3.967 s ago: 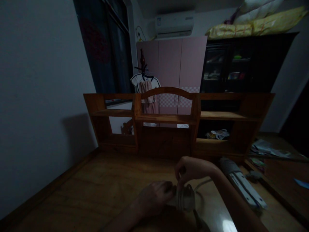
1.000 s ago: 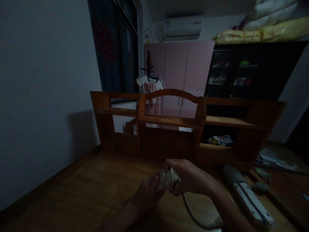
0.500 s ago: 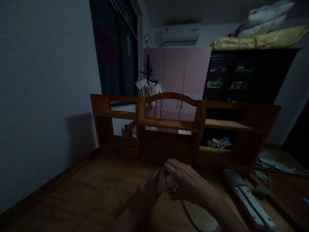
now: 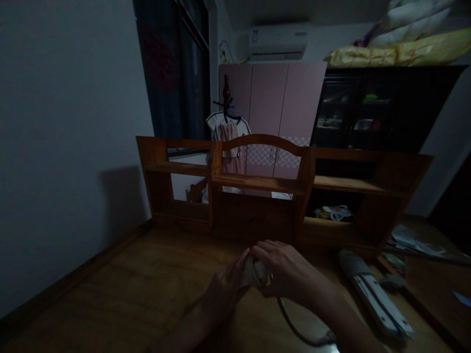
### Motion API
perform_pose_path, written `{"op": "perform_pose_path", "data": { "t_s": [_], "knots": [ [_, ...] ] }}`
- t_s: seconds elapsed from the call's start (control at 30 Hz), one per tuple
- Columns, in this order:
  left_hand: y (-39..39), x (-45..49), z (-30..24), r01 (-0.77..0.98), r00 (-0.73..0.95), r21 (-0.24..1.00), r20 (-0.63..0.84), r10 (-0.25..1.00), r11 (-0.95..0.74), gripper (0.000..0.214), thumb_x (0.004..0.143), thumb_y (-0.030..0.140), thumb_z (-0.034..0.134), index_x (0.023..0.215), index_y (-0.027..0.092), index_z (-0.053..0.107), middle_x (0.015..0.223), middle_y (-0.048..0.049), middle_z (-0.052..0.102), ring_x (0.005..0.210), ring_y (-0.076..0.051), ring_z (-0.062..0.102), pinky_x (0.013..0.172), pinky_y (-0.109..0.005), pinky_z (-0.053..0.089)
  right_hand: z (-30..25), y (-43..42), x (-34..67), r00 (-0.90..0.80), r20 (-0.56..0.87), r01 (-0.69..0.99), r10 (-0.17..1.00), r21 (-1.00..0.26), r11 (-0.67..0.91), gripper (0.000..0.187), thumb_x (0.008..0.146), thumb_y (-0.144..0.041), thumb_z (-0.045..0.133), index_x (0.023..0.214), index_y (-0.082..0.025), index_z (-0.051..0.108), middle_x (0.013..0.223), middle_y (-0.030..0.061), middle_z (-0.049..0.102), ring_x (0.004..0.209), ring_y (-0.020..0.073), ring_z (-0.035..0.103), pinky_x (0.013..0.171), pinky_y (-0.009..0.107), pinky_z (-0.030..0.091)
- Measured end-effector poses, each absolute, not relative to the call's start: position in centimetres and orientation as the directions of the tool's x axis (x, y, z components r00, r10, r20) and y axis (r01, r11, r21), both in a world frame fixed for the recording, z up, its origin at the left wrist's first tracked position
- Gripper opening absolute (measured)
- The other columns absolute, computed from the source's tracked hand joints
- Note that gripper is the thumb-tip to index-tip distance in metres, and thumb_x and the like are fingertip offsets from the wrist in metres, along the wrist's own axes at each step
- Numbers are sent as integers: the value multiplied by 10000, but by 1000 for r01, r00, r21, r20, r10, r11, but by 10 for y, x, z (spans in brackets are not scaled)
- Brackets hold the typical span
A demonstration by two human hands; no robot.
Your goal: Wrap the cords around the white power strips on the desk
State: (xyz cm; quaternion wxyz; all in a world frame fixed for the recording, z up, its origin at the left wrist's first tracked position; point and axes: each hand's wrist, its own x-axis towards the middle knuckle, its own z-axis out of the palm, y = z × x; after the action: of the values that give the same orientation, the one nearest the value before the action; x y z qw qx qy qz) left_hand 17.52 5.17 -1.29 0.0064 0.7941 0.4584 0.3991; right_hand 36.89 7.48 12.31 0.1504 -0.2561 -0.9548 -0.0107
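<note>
In a dim room, both my hands meet over the wooden desk. My left hand grips a coiled bundle of white cable from the left. From the right, my right hand curls its fingers over the same bundle. A loose length of the cable trails from the bundle down to the lower right. The bundle is partly hidden by my fingers.
A wooden shelf unit stands at the back of the desk, with small items in its right cubby. A white power strip lies to the right. Papers lie further right. A grey wall borders the left.
Four seconds ago my hands were lower, near the desk's front. They now hold the cable bundle higher and farther out. In the last second only small shifts of fingers show.
</note>
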Motion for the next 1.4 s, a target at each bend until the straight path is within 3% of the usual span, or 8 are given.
{"op": "perform_pose_path", "data": {
  "t_s": [0.17,0.37,0.53,0.7,0.9,1.07,1.23,1.4],
  "knots": [
    [58,170,-15,690,199,439,650,734,-576,704,872,219,563,1461,276,180,1366,-106,485,1142,-232,565,933,-338,485,121,76,365,-783,361,481,506,-165,861,623,621,-195,800,1156,-187,482,1060,50,574,965,217,543,837,322,430],
    [62,177,-18,591,-42,643,629,776,-488,715,757,209,672,1396,255,356,1323,-92,537,1135,-252,575,945,-329,479,118,106,374,-764,478,177,434,-492,852,1120,566,-509,834,1460,-263,206,1451,111,314,1316,267,327,1069,389,318],
    [61,185,0,259,-255,915,375,891,-310,612,681,351,749,1221,161,534,1069,-107,680,951,-265,658,798,-334,541,85,146,379,-838,374,6,398,-722,692,890,725,-651,640,1434,-223,313,1417,110,398,1281,261,394,1058,399,335],
    [74,175,1,29,-282,960,275,919,-278,484,675,390,752,1053,131,596,962,-117,703,835,-246,684,718,-315,550,53,152,363,-825,306,186,476,-648,739,482,930,-429,511,1357,-220,435,1298,85,530,1145,216,522,972,337,409],
    [84,165,-8,3,-356,952,287,889,-306,560,674,400,755,1130,137,562,994,-118,694,836,-234,684,726,-307,539,39,151,362,-729,205,573,653,-340,746,488,895,-153,495,1368,-252,425,1263,101,536,1090,213,565,886,284,431],
    [86,166,-10,104,-404,944,327,854,-313,542,686,391,744,1131,141,561,1028,-116,684,898,-229,668,808,-321,519,53,148,368,-719,317,580,618,-216,785,417,901,-148,459,1303,-256,482,1208,66,555,1039,182,578,866,248,424],
    [79,174,-8,152,-355,929,369,859,-336,490,672,388,746,1067,143,593,1048,-106,684,937,-243,659,809,-321,529,44,143,357,-749,340,533,569,-200,822,569,837,-123,535,1370,-234,372,1259,90,519,1145,211,496,939,308,389],
    [65,180,2,104,-224,956,290,931,-273,492,652,383,772,1034,119,608,967,-119,705,877,-262,677,746,-329,549,28,147,347,-752,373,389,544,-415,823,421,835,-151,559,1242,-187,458,1111,81,594,978,201,560,827,288,428]
  ]
}}
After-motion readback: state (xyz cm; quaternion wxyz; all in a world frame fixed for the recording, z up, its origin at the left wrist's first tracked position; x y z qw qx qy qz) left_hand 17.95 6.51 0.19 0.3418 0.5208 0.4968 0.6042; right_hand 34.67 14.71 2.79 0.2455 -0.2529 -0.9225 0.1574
